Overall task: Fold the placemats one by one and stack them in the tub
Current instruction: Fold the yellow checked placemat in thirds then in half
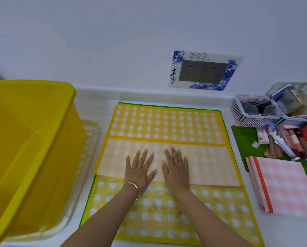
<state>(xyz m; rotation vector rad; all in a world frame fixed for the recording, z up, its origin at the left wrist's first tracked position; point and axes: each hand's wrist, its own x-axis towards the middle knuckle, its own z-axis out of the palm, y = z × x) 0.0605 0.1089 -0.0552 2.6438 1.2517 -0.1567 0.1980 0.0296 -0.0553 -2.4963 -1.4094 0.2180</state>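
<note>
Placemat (167,163) fold lies under both hands — left (139,171), right (175,169) — palms flat, fingers spread.

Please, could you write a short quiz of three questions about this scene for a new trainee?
1. True or false: both hands lie flat on the folded yellow placemat.
2. The yellow tub stands on which side of the placemat? A) left B) right
3. Which wrist wears the bracelet?

Key:
1. True: the left hand and the right hand press it.
2. A
3. Left
</note>
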